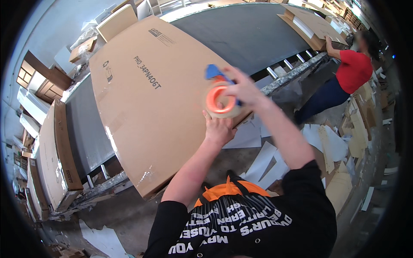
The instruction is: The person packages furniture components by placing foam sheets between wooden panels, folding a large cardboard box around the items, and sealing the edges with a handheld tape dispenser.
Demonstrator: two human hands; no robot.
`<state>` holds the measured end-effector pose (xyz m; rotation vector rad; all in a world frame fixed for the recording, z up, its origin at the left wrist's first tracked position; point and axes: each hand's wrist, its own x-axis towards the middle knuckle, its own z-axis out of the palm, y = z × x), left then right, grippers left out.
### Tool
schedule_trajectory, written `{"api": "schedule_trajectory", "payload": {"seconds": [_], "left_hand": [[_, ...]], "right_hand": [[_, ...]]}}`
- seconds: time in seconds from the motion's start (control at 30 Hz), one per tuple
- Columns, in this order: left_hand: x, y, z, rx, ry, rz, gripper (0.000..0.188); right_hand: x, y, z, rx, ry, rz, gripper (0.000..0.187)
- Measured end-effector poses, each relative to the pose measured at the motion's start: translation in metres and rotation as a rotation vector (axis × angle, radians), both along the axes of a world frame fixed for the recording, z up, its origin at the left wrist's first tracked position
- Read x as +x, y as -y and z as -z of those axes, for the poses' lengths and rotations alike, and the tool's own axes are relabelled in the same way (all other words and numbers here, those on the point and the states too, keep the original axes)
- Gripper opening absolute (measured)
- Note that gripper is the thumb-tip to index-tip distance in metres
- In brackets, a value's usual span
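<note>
A large flat cardboard box (159, 103) lies on the conveyor in front of me, its near long edge beside my body. Over its right part my right hand (243, 86) grips a tape dispenser (213, 71) with a blue body and an orange hub, loaded with a wide roll of tape; both are slightly blurred. Just below the roll, my left hand (220, 130) lies on the box near that edge with its fingers stretched forward, some partly hidden behind the roll. Whether tape runs from the dispenser to the box I cannot tell.
The grey conveyor belt (254, 34) runs on past the box, with metal rollers (288, 64) along its side. A co-worker in a red shirt (353, 71) handles another carton (316, 26) at the far right. More boxes (53, 159) stand at left; scraps (264, 161) litter the floor.
</note>
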<state>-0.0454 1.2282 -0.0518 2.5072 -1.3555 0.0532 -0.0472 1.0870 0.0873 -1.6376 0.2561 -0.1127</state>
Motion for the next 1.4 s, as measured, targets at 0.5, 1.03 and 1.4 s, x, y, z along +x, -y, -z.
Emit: {"api": "schedule_trajectory", "payload": {"seconds": [0.5, 1.03, 1.4], "left_hand": [[-0.005, 0.035, -0.047, 0.349, -0.015, -0.093, 0.096], [0.003, 0.136, -0.078, 0.753, 0.025, -0.056, 0.123], [-0.043, -0.201, -0.071, 0.554, 0.018, -0.294, 0.111]], "right_hand": [[-0.121, 0.091, 0.056, -1.268, -0.675, -0.360, 0.039], [-0.184, 0.005, 0.255, -1.064, -0.623, -0.539, 0.038], [-0.312, 0.004, 0.314, -0.788, -0.911, 0.046, 0.061]]}}
